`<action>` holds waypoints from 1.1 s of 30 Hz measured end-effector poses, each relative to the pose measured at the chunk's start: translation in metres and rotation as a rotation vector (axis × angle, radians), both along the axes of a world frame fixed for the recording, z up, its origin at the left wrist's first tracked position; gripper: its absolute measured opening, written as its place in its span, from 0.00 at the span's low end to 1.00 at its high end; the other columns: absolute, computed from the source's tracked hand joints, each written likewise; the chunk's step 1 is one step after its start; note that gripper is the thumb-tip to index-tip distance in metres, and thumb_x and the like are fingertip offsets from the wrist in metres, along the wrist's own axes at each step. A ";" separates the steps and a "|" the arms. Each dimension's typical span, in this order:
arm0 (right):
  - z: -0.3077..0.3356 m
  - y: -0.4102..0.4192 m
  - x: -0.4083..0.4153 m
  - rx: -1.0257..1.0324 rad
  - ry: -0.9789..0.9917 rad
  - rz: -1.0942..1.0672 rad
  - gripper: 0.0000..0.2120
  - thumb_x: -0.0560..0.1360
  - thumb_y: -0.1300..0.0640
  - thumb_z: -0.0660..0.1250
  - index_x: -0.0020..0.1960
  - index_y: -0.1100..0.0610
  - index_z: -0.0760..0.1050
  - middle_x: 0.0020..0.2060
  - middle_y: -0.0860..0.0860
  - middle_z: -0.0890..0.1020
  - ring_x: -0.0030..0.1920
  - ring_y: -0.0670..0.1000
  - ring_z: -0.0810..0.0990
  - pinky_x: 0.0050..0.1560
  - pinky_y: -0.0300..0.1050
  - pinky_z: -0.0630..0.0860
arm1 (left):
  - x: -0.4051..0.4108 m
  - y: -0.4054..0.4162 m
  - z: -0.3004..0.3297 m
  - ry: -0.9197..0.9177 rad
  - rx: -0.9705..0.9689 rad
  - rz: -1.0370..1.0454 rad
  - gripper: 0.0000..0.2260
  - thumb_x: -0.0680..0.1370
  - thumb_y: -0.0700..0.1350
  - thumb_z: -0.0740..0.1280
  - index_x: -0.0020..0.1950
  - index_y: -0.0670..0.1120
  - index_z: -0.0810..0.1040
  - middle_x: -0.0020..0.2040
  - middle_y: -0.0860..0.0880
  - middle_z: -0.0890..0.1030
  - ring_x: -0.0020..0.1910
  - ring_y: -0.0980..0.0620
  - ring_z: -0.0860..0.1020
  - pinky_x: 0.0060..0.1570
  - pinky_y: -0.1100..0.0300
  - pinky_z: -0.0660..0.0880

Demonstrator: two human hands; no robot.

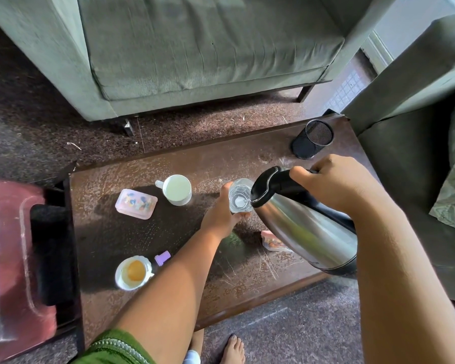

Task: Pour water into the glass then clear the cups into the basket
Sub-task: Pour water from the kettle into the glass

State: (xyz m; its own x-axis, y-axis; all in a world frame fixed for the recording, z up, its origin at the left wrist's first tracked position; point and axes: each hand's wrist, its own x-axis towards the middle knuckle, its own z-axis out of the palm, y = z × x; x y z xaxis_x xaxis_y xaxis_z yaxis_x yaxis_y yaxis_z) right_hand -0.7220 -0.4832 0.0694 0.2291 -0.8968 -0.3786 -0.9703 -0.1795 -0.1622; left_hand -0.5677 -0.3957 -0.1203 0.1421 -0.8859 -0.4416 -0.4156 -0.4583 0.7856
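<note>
I looked down on the dark, scratched coffee table (168,232), with a green sofa (195,48) beyond it and a red-brown basket (8,258) off its left end. Largest on the table was the steel flask (307,232), tilted with its black spout over the glass. My right hand (336,185) was wrapped around its black handle. I judged the flask heavy and its polished body slick, so the handle was the only sensible place to take it.

The glass (239,195) stood near the table's middle with some water in it, and my left hand (221,214) curled around its near side to steady it. It looked thin, fragile and likely slippery if wet, best held low around the wall rather than by the rim.

The white mug (177,190) sat left of the glass, well apart, and seemed sturdy, with a small handle to hook. The cup with orange dregs (133,271) stood near the front edge; I would lift it level. A pink lidded box (136,204), a black mesh holder (311,139) and a small purple cap (162,258) lay around.
</note>
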 end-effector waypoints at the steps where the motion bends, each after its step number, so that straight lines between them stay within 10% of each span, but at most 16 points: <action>1: 0.000 0.000 0.000 0.000 -0.001 -0.001 0.26 0.62 0.32 0.52 0.28 0.57 0.66 0.26 0.55 0.73 0.30 0.55 0.70 0.32 0.45 0.68 | 0.000 0.000 -0.001 0.001 -0.002 0.000 0.35 0.75 0.45 0.71 0.75 0.51 0.53 0.66 0.49 0.75 0.63 0.46 0.75 0.58 0.52 0.70; 33: -0.001 -0.003 -0.005 -0.010 -0.023 -0.023 0.27 0.65 0.33 0.54 0.30 0.58 0.67 0.28 0.56 0.72 0.31 0.55 0.70 0.32 0.45 0.67 | 0.000 0.001 -0.006 0.001 0.023 0.004 0.35 0.74 0.47 0.71 0.72 0.58 0.52 0.63 0.49 0.77 0.49 0.40 0.82 0.50 0.43 0.79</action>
